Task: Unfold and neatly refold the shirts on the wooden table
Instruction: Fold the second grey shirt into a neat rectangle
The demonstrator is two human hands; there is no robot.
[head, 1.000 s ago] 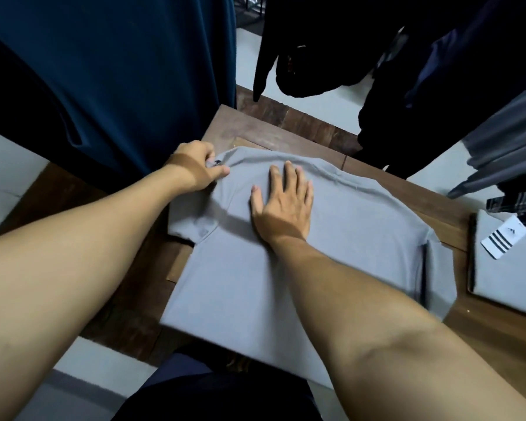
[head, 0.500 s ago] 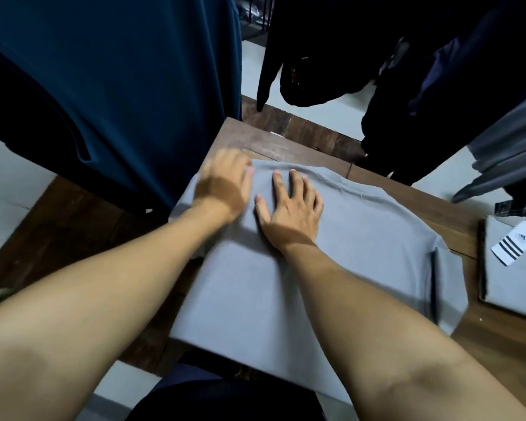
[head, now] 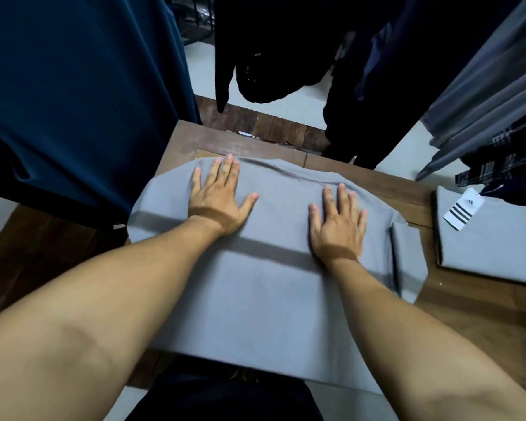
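Note:
A grey shirt [head: 271, 299] lies spread on the wooden table [head: 474, 311], its near edge hanging over the table's front. My left hand [head: 217, 197] lies flat on the shirt's upper left part, fingers straight and spread, fingertips at the far edge. My right hand [head: 337, 221] presses flat on the upper right part, near the folded-in sleeve [head: 406, 256]. Neither hand grips the cloth. A second grey shirt [head: 492, 247], folded, with a white striped tag [head: 463, 208], lies on the table to the right.
A dark blue garment [head: 82, 95] hangs close at the left, over the table's left edge. Black garments [head: 280, 47] hang beyond the table. Grey and plaid clothes [head: 498, 117] hang at the right. Pale floor shows around the table.
My left hand let go of the shirt's left corner and now lies flat on the cloth. My right hand slid to the right across the shirt. The hands are now apart.

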